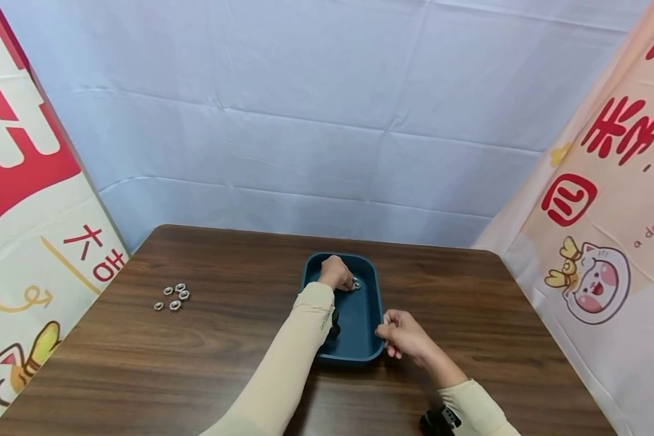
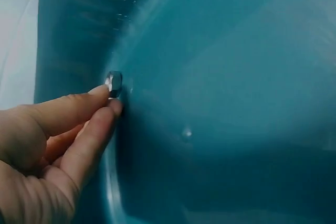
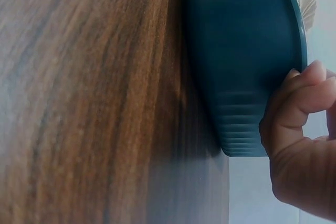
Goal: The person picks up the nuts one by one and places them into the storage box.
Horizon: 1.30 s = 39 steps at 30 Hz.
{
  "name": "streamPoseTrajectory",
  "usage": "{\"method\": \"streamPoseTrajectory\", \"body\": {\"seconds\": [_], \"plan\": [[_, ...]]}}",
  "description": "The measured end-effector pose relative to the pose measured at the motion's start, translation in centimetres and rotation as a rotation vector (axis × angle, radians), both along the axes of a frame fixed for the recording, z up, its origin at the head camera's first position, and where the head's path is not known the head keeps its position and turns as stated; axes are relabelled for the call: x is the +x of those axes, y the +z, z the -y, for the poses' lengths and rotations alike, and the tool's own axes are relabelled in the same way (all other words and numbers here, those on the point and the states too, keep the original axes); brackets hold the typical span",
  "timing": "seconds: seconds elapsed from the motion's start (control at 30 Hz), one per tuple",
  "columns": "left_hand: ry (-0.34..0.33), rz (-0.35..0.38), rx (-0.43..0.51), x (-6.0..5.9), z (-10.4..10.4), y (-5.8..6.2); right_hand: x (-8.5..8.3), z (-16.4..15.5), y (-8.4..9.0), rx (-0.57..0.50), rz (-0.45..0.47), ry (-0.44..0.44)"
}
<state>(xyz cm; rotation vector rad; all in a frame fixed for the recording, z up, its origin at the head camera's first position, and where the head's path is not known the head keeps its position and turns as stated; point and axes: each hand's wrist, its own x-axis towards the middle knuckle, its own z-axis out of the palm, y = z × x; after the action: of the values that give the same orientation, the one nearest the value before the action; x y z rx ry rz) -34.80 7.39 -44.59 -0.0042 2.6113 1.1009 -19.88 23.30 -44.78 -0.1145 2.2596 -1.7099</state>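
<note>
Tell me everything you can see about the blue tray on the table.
The tray is a dark teal rounded rectangle, plastic-looking, with a raised rim, lying flat on the wooden table. The right hand grips its near right rim. The left hand reaches inside, pinching a small metal nut at the far end.

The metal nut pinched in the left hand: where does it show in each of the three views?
Head: the nut is a small bright speck at the left hand's fingertips, in the far part of the blue tray.
Left wrist: left of centre, pinched against the tray's inside.
Right wrist: not in view.
Shared landmark: the blue tray, in all three views.
</note>
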Motion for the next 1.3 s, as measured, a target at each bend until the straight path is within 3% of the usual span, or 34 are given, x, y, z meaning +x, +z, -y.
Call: {"method": "streamPoseTrajectory", "body": {"seconds": [0.2,0.4,0.6,0.73,1.0,1.3], "plan": [[-0.133,0.071,-0.003,0.5,0.5,1.2,0.0,0.1,-0.1,-0.006,-0.003,0.008],[-0.348,0.058,-0.215,1.3,0.6,3.5,0.2,-0.1,0.1,-0.004,0.002,0.004],[-0.541,-0.044,-0.409,2.5,0.5,5.0,0.3,-0.3,0.4,-0.007,0.003,0.006],[-0.560,-0.076,-0.464,2.9,0.7,5.0,0.2,-0.3,0.5,-0.002,0.001,0.001],[-0.561,-0.106,-0.471,3.2,1.1,4.6,0.1,-0.2,0.2,0.008,-0.005,-0.008],[-0.582,-0.206,-0.528,4.5,1.8,6.2,-0.1,0.4,-0.1,-0.004,-0.021,-0.049]]}}
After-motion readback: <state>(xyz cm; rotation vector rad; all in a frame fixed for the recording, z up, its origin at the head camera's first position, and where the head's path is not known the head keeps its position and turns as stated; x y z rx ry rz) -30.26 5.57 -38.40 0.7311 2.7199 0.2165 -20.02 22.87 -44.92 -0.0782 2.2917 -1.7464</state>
